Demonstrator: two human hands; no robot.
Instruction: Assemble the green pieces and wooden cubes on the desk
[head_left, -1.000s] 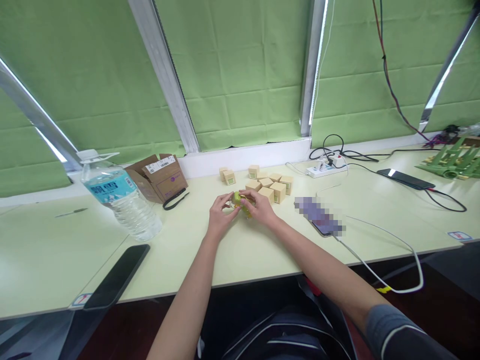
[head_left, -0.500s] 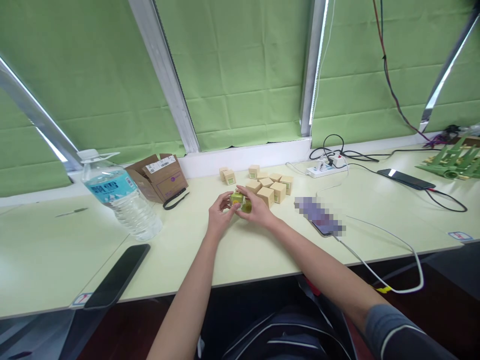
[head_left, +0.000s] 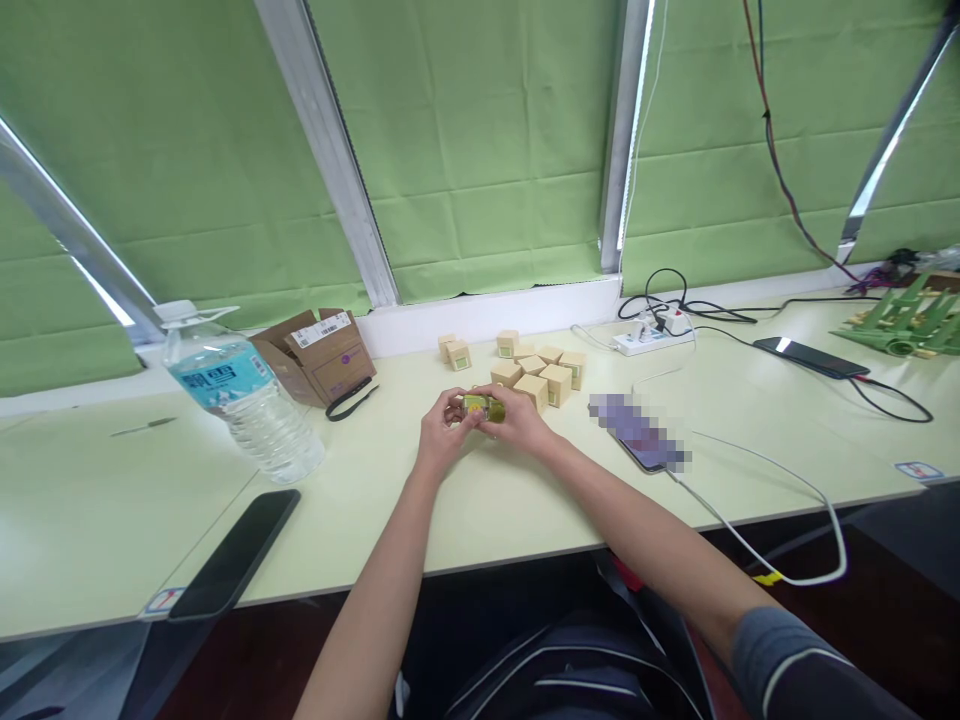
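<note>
Between my hands is a small olive-green, box-like object (head_left: 477, 405) with a yellow patch on the side facing me; its exact kind is too small to make out. My left hand (head_left: 442, 425) grips its left end, the thumb on the near face. My right hand (head_left: 514, 417) closes round the right end, hiding part of it. Both hands are low over the table, just in front of a cluster of small tan cardboard boxes (head_left: 532, 388). Some of these boxes carry green labels.
At left stand a large water bottle (head_left: 259, 410) and an opened brown carton (head_left: 326, 360). A dark phone (head_left: 236, 555) lies at the table's front edge. To the right are a phone with a blurred screen (head_left: 637, 430), its white cable (head_left: 780, 455) and a power strip (head_left: 656, 340).
The green object has been tilted in my hands and now looks flatter. My right fingers have come down a little over it. Everything on the table is where it was.
</note>
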